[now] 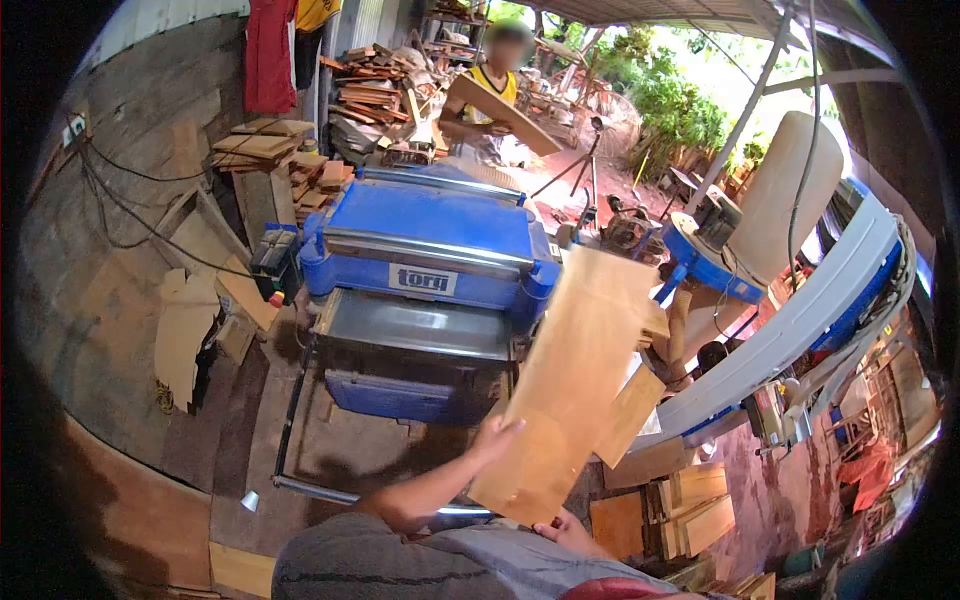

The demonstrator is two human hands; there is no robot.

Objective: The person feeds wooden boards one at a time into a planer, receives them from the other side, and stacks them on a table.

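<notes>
Near the blue machine, the left hand and right hand are clamping the board only low down; its top-heavy length could be tipping.

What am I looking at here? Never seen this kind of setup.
No robot: one picture, from a camera worn on a person's head, looking forward and down. That person's left hand is at the left edge of a long wooden board; the right hand holds its near end. In front stands a blue machine with a shiny metal bed. More boards are stacked at lower right. Beyond the machine, another person holds a plank.
</notes>
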